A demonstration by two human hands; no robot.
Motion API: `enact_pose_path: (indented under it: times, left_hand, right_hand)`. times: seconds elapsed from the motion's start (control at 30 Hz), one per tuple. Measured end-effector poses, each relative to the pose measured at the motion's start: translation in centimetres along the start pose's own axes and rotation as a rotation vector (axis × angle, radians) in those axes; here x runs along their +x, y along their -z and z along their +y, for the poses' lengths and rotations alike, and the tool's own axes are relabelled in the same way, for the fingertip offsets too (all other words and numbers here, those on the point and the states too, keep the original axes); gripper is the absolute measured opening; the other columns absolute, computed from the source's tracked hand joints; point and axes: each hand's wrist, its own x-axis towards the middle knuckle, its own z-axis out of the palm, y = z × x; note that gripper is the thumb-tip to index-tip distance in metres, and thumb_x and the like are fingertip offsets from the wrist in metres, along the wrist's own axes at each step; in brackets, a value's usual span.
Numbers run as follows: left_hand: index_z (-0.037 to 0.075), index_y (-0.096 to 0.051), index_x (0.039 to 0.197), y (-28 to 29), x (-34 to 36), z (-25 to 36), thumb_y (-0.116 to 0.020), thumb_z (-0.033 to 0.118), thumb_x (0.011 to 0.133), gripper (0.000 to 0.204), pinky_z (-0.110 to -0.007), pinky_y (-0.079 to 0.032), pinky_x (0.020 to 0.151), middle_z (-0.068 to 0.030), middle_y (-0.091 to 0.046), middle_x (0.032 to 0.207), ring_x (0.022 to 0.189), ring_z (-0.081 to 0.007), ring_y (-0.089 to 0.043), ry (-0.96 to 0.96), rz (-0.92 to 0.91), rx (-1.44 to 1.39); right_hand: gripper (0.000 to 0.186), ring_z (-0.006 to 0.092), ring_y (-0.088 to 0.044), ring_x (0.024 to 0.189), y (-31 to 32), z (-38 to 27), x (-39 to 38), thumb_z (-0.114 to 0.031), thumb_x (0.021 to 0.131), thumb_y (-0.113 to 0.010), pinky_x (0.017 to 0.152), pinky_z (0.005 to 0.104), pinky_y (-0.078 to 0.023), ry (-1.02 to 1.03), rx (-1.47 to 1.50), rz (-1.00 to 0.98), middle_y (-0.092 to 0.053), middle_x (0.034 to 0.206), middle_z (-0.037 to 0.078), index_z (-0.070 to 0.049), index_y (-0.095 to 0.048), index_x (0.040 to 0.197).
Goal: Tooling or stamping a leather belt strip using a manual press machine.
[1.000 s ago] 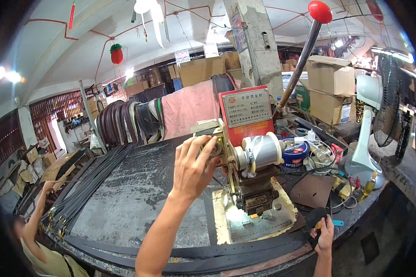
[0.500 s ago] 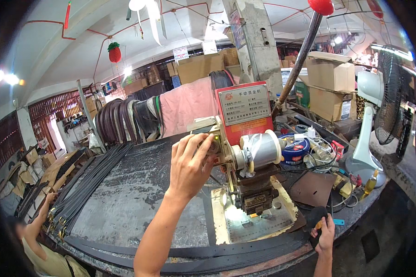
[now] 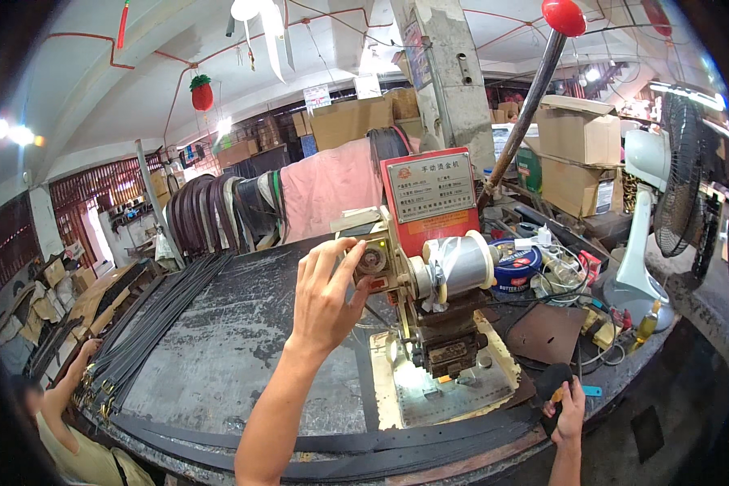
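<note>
My left hand (image 3: 326,292) is just left of a dial (image 3: 373,257) on a stamping machine with a red labeled plate (image 3: 433,223), its curved fingers apart at the edge of the dial housing. A foil roll (image 3: 458,263) sits right of the dial, above the dark press head (image 3: 445,352) and lit metal platen (image 3: 437,405). A long lever with a red knob (image 3: 563,16) rises behind. My right hand (image 3: 567,409) is closed on a black object (image 3: 556,377) with a yellow part, at the bench's front right beside a small blue item (image 3: 591,391).
The dark bench (image 3: 235,340) holds long black straps (image 3: 162,316), a brown sheet (image 3: 543,328), a blue tin (image 3: 517,267) and cables. A fan (image 3: 672,186) stands right. A co-worker (image 3: 65,429) is at lower left. Stacked boxes (image 3: 579,134) and hanging straps (image 3: 202,211) stand behind.
My left hand has drawn back slightly to the left from the dial, leaving it in view. My right hand stays in place. The co-worker's arm has moved lower.
</note>
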Motion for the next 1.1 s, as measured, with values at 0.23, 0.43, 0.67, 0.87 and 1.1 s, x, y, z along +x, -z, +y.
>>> enact_pose_path:
  times: [0.23, 0.43, 0.67, 0.87, 1.1]
  left_hand:
    - [0.003, -0.063, 0.132, -0.3, -0.1, -0.2, -0.081, 0.000, 0.072, 0.063, -0.045, -0.047, 0.101, -0.0132, -0.062, 0.126, 0.119, -0.0338, -0.059, -0.020, 0.016, -0.004]
    - [0.002, -0.063, 0.131, 0.4, -0.1, 0.2, -0.080, 0.000, 0.073, 0.061, -0.045, -0.047, 0.101, -0.0144, -0.063, 0.126, 0.117, -0.0351, -0.059, -0.002, 0.026, -0.034]
    - [0.002, -0.064, 0.129, 0.8, -1.4, 0.2, -0.078, 0.006, 0.080, 0.051, -0.045, -0.046, 0.098, -0.0141, -0.064, 0.122, 0.115, -0.0343, -0.060, 0.011, 0.049, -0.044]
    - [0.002, -0.067, 0.124, 1.0, -3.3, 0.9, -0.079, 0.006, 0.082, 0.044, -0.043, -0.048, 0.095, -0.0145, -0.065, 0.118, 0.109, -0.0331, -0.062, 0.082, 0.017, -0.122]
    - [0.007, -0.071, 0.099, -0.9, -8.0, 4.3, -0.082, 0.010, 0.081, 0.021, -0.039, -0.051, 0.080, -0.0079, -0.069, 0.098, 0.096, -0.0282, -0.066, 0.092, -0.176, -0.294]
  right_hand:
    - [0.004, 0.0130, -0.047, 0.052, -0.1, -1.1, -0.5, -0.017, 0.110, -0.050, 0.048, 0.0281, -0.039, -0.039, 0.021, -0.134, -0.047, 0.074, 0.000, -0.014, -0.047, 0.110]
    - [0.005, 0.0129, -0.047, 0.054, -0.2, -1.2, -0.7, -0.017, 0.110, -0.050, 0.049, 0.0297, -0.040, -0.014, -0.017, -0.097, -0.048, 0.075, 0.001, -0.014, -0.047, 0.111]
    - [0.008, 0.0134, -0.047, 0.055, -1.0, -2.6, -1.4, -0.018, 0.110, -0.051, 0.051, 0.0294, -0.041, -0.064, 0.045, -0.170, -0.049, 0.079, 0.001, -0.013, -0.048, 0.116]
    - [0.006, 0.0132, -0.046, 0.053, -1.4, -3.1, -1.7, -0.017, 0.110, -0.052, 0.049, 0.0276, -0.040, -0.015, -0.021, -0.222, -0.049, 0.079, 0.001, -0.014, -0.047, 0.111]
    - [0.007, 0.0129, -0.046, 0.053, -1.1, -3.6, -2.0, -0.018, 0.109, -0.053, 0.049, 0.0276, -0.040, -0.050, 0.005, -0.187, -0.049, 0.078, 0.001, -0.013, -0.047, 0.111]
